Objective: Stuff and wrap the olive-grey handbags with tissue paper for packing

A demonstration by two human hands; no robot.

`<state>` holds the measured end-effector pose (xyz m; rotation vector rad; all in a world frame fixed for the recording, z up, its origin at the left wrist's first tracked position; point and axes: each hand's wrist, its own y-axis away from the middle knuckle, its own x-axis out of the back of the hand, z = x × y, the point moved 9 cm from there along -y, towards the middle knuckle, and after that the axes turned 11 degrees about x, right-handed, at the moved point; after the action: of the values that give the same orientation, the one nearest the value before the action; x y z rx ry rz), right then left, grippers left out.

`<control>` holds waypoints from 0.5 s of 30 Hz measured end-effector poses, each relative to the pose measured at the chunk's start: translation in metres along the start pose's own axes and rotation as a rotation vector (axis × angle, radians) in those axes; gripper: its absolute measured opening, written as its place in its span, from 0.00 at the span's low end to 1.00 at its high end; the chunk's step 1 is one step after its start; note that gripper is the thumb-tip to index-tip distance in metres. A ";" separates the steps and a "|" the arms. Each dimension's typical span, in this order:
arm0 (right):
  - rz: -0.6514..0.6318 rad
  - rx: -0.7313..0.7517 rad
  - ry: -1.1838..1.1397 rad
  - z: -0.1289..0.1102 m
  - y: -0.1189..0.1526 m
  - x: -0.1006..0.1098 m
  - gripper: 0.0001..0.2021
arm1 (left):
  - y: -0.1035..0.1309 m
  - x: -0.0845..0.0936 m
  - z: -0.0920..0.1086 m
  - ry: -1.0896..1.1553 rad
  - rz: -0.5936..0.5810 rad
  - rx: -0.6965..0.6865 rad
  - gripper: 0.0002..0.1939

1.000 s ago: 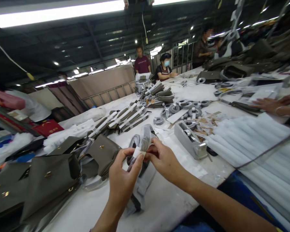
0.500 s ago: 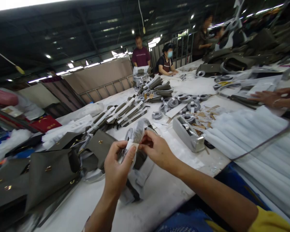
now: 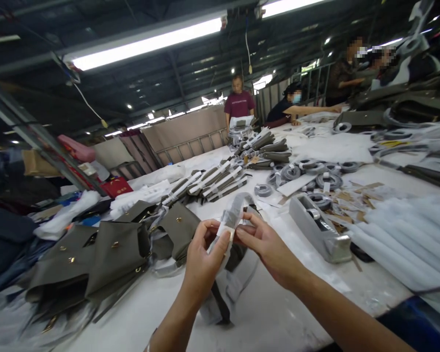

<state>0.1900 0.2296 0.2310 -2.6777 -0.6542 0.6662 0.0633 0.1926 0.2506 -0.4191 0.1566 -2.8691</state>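
My left hand [image 3: 204, 259] is closed round a looped bag strap [image 3: 235, 210] covered in thin, cloudy wrapping. Its thumb presses on a white band [image 3: 226, 230] that goes round the bundle. Thumb and fingers of my right hand [image 3: 271, 249] pinch the same bundle from the other side; what lies exactly between those fingertips is hidden. Below the hands, a dark strap end [image 3: 222, 303] and loose wrapping hang down close to the white tabletop [image 3: 278, 318]. A grey tape dispenser [image 3: 317, 232] stands to the right of my right hand.
Dark olive bags [image 3: 117, 259] with gold fittings lie at left. Wrapped strap bundles [image 3: 220, 181] and grey coils [image 3: 291, 172] sit further back. White foam sheets [image 3: 399, 239] are stacked at right, beside brown paper scraps [image 3: 359, 198]. Several co-workers are across the table.
My view has swung left and up, so everything sits further right in the picture. Both hands keep hold of the strap. The masked co-worker now leans with an arm stretched out.
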 end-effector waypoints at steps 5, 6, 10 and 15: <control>0.112 -0.031 -0.097 -0.003 0.007 -0.007 0.26 | 0.012 -0.003 0.018 -0.156 0.059 -0.155 0.12; 0.154 -0.043 -0.101 0.000 0.007 -0.005 0.26 | 0.016 -0.004 0.022 -0.184 0.054 -0.189 0.11; 0.262 -0.077 -0.117 0.010 0.002 0.002 0.31 | 0.031 0.003 0.019 -0.190 0.008 -0.263 0.12; 0.334 -0.057 -0.078 0.019 -0.010 0.017 0.30 | 0.052 0.044 -0.047 -0.042 0.231 -0.173 0.20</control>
<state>0.1899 0.2499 0.2131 -2.8554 -0.2457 0.8505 0.0194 0.1351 0.2107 -0.4602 0.4197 -2.6275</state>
